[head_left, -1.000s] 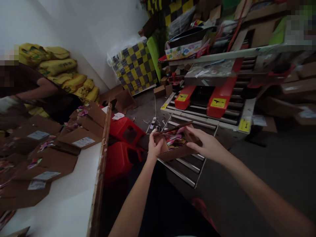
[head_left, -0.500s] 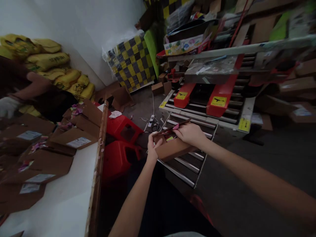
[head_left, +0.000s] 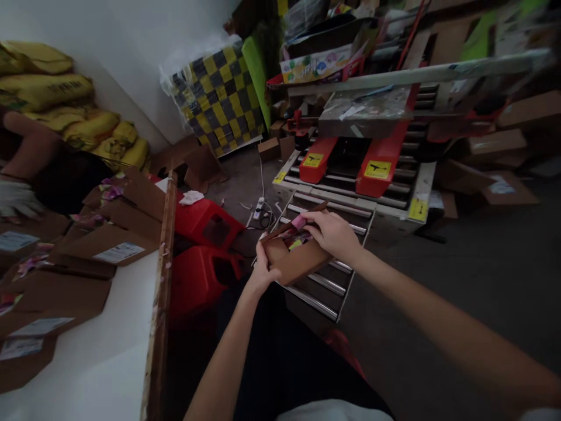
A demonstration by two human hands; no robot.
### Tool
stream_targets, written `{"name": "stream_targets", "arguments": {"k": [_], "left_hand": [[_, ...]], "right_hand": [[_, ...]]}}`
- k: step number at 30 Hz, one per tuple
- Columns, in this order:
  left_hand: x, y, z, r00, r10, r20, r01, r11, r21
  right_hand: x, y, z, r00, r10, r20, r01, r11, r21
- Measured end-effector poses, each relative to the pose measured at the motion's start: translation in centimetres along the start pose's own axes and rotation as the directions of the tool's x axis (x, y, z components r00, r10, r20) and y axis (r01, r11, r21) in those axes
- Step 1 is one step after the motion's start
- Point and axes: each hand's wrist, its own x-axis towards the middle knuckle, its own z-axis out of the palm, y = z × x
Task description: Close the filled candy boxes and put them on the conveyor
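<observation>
Left hand [head_left: 262, 271] grips carton [head_left: 303, 263] at edge; right hand [head_left: 335, 234] pinches pink packet [head_left: 298, 222]; open floor [head_left: 477, 263] at right.

Piled yellow sacks [head_left: 65, 93], red stools [head_left: 193, 276] probably.

left hand [head_left: 262, 273] grips open carton [head_left: 301, 263] | right hand [head_left: 339, 235] pinches pink packet [head_left: 299, 222] | rollers [head_left: 318, 306] below

Head-height view, forward and down
</observation>
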Motion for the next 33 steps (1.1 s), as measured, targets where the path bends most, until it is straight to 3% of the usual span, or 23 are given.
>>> {"name": "stream_targets", "arguments": {"k": [3,6,13,15,16,18,20,21,24,28,33], "left_hand": [[-0.8,0.4,-0.1,0.998,-0.011,0.065,0.008,0.999,0.047],[-0.7,0.6,0.2,0.999,-0.016,0.041,0.012,0.996,0.089],[0.3,1.4,0.6,0.996,0.084,0.037,-0.088,0.988,0.128],[0.2,1.5,0.7,0.988,0.147,0.037,-0.151,0.975,0.162],[0.0,1.5,0.8,0.982,0.184,0.028,-0.187,0.967,0.172],[-0.3,1.3,1.1,0.965,0.263,0.002,-0.258,0.948,0.183],[-0.6,0.9,1.3,0.933,0.359,-0.018,-0.347,0.911,0.223],[-0.7,0.7,1.3,0.912,0.41,-0.022,-0.39,0.882,0.266],[-0.8,0.3,1.0,0.866,0.499,-0.014,-0.447,0.788,0.423],[-1.6,0.0,1.2,0.868,0.495,-0.033,-0.393,0.726,0.565],[-4.1,-0.4,2.8,0.875,0.458,-0.158,-0.298,0.766,0.569]], "right_hand": [[-0.4,0.2,-0.4,0.986,-0.103,0.131,0.1,0.995,0.029],[-0.5,-0.2,-0.5,0.919,-0.248,0.307,0.246,0.968,0.043],[0.6,-1.2,0.0,0.893,-0.125,0.432,0.173,0.982,-0.072],[0.3,-1.1,0.1,0.91,-0.132,0.394,0.15,0.989,-0.016],[-0.1,-0.9,0.2,0.94,-0.121,0.319,0.128,0.992,0.0],[-1.0,-0.6,0.5,0.997,-0.042,0.06,0.043,0.999,-0.013],[-1.9,-0.3,0.7,0.984,0.043,-0.176,-0.054,0.997,-0.057],[-2.1,-0.2,0.8,0.974,0.051,-0.219,-0.071,0.994,-0.087],[-2.2,-0.5,0.8,0.993,-0.027,-0.113,0.006,0.983,-0.181],[-3.1,-3.5,1.4,0.999,0.017,0.029,-0.012,0.984,-0.18],[-6.9,-8.5,2.7,0.979,-0.009,0.205,0.024,0.997,-0.071]]}}
